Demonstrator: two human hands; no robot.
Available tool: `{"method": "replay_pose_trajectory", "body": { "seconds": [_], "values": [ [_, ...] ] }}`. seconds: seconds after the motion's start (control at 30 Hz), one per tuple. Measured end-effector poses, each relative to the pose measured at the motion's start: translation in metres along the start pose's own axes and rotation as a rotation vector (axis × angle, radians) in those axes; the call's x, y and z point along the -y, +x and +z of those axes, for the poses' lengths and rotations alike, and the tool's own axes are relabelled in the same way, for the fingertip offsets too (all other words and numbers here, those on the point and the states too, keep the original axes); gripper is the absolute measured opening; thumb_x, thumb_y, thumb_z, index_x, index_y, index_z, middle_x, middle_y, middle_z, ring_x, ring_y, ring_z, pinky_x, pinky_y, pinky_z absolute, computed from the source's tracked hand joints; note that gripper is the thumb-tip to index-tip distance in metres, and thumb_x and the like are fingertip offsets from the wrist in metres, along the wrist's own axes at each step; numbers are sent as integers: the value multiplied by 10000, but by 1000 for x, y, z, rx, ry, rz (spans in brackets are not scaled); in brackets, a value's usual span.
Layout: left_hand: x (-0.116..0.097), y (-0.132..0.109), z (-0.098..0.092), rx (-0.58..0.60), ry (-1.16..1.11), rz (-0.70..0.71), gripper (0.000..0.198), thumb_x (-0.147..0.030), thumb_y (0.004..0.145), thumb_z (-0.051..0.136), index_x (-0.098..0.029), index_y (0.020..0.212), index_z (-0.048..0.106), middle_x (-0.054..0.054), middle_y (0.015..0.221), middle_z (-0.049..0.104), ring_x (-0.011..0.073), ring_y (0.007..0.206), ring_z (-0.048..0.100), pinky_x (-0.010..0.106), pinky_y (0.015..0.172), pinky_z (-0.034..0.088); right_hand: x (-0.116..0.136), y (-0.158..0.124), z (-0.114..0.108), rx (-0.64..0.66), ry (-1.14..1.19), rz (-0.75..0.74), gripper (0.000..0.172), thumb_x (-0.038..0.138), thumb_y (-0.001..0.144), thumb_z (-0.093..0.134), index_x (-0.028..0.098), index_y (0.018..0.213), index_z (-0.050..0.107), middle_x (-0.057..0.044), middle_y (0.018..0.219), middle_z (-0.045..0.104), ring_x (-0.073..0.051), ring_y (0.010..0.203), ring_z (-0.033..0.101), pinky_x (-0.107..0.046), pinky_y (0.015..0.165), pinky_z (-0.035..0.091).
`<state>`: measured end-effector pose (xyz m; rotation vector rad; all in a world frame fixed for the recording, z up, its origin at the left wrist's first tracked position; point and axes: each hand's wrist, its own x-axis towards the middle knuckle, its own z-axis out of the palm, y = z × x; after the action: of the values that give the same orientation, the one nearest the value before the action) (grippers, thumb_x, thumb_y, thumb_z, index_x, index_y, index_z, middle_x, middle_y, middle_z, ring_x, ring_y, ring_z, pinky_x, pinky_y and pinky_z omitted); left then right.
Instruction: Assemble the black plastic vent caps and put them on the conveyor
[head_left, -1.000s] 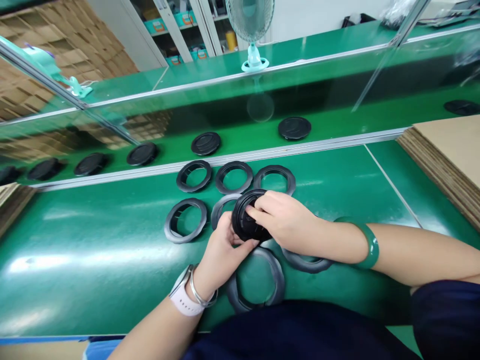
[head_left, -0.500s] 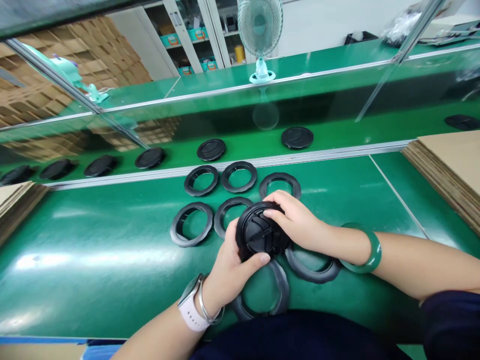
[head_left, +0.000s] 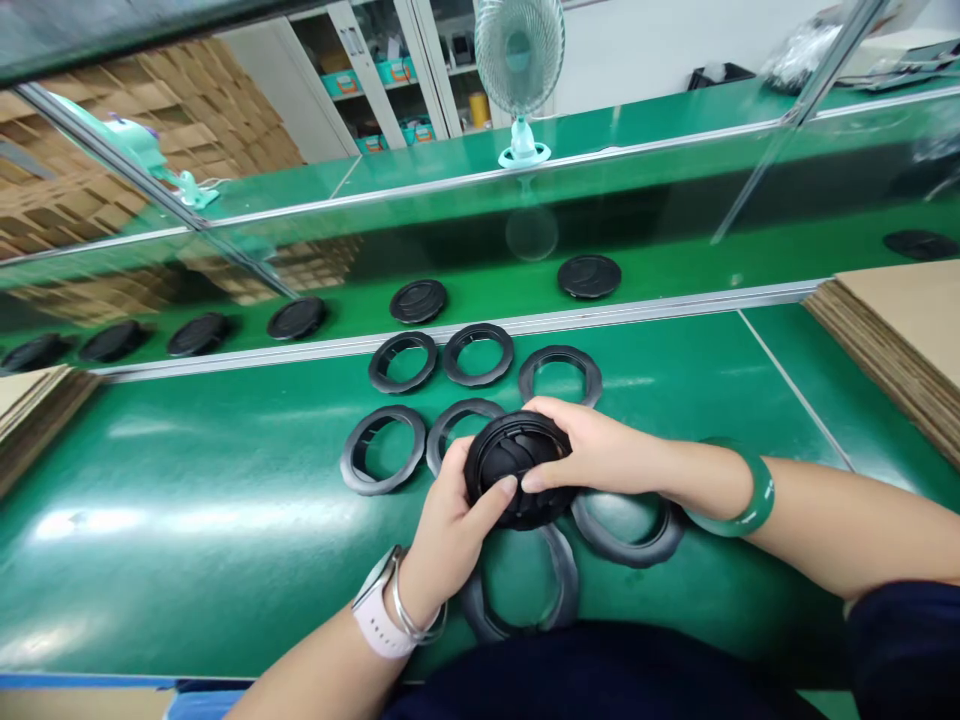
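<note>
Between both hands is a round black air vent (head_left: 517, 450), raised above the green table, its slatted face tilted up at me. My left hand (head_left: 450, 530) grips its left and lower edge, the thumb lying on the face. On the right side my right hand (head_left: 592, 450) holds it, its thumb pressed on the middle of the face close to the left thumb. Fingers under the vent are hidden. Around it lie several dark grey rings, among them a left ring (head_left: 382, 450), a near ring (head_left: 562, 580), a right ring (head_left: 637, 545) and a far ring (head_left: 478, 354).
Beyond a metal rail (head_left: 652, 309), a green belt carries several round black vents, one vent (head_left: 589, 276) straight ahead. Cardboard stacks stand at right (head_left: 892, 350) and left (head_left: 45, 410). A mint fan (head_left: 519, 60) stands on the shelf behind.
The vent has turned so its slatted face shows more fully. Both thumbs have moved in to its middle. The vents on the belt have shifted slightly left.
</note>
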<state>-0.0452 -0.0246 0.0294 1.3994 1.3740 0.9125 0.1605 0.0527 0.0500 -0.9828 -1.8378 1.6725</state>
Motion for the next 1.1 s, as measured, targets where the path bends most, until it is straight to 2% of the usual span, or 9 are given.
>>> {"method": "replay_pose_trajectory", "body": {
  "seconds": [0.07, 0.5, 0.63, 0.7, 0.77, 0.87, 0.9, 1.0, 1.1],
  "values": [
    [0, 0, -2, 7, 7, -6, 343, -376, 919, 634, -250, 1215, 515, 13, 1117, 628, 205, 1043, 581, 308, 903, 469, 2, -2, -1, 29, 6, 26, 518, 210, 681, 866, 193, 1107, 573, -14, 1096, 661, -234, 1032, 622, -357, 878, 493],
    [2, -3, 3, -5, 109, 22, 309, -359, 923, 636, -257, 1182, 502, 18, 1079, 620, 201, 998, 599, 312, 875, 483, -8, -7, 15, -130, -120, 31, 365, 149, 686, 845, 198, 978, 631, 14, 934, 693, -213, 859, 660, -339, 771, 523],
    [2, -5, 1, 21, 39, 12, 356, -377, 932, 622, -257, 1238, 483, 43, 1110, 638, 216, 1018, 628, 327, 873, 503, -3, 1, 8, -69, -95, 15, 375, 145, 649, 854, 183, 951, 636, 7, 931, 699, -225, 875, 664, -339, 777, 528],
    [1, -4, -1, 88, -85, 11, 425, -401, 961, 565, -262, 1329, 405, 58, 1085, 662, 212, 921, 670, 333, 785, 536, 0, 10, -13, -59, -72, 5, 365, 176, 647, 851, 171, 945, 640, -7, 939, 704, -239, 890, 664, -350, 788, 535],
    [1, -3, -4, 104, -168, 40, 468, -401, 972, 541, -261, 1372, 341, 64, 1061, 679, 193, 810, 682, 327, 707, 545, -2, 17, -50, -250, -147, -27, 370, 256, 699, 820, 158, 1008, 640, -39, 986, 698, -257, 913, 653, -385, 812, 538],
    [0, 2, -7, -2, -53, 101, 403, -330, 942, 611, -249, 1294, 433, 50, 1039, 689, 163, 808, 665, 311, 744, 535, -21, 19, -126, -976, -589, -100, 456, 369, 830, 707, 127, 1199, 590, -143, 1166, 632, -305, 1046, 588, -467, 924, 482],
    [-1, 4, -7, -28, 27, 116, 347, -303, 933, 626, -247, 1245, 485, 40, 1019, 692, 158, 819, 657, 305, 757, 529, -32, 18, -152, -1103, -758, -78, 463, 380, 909, 610, 132, 1295, 552, -178, 1268, 583, -323, 1150, 537, -493, 996, 429],
    [1, 10, -9, -39, 288, 172, 227, -251, 904, 651, -255, 1123, 591, 25, 1033, 689, 170, 895, 638, 320, 808, 515, -74, 11, -215, -1016, -1105, 141, 489, 413, 977, 481, 168, 1399, 520, -176, 1412, 498, -396, 1357, 353, -635, 1101, 250],
    [6, 15, -10, -5, 493, 221, 281, -217, 860, 693, -255, 1123, 601, 32, 1104, 667, 212, 1011, 613, 376, 905, 501, -108, 13, -240, -899, -1168, 376, 574, 493, 984, 435, 174, 1460, 473, -161, 1504, 418, -444, 1430, 214, -753, 1077, 163]
  ]
}}
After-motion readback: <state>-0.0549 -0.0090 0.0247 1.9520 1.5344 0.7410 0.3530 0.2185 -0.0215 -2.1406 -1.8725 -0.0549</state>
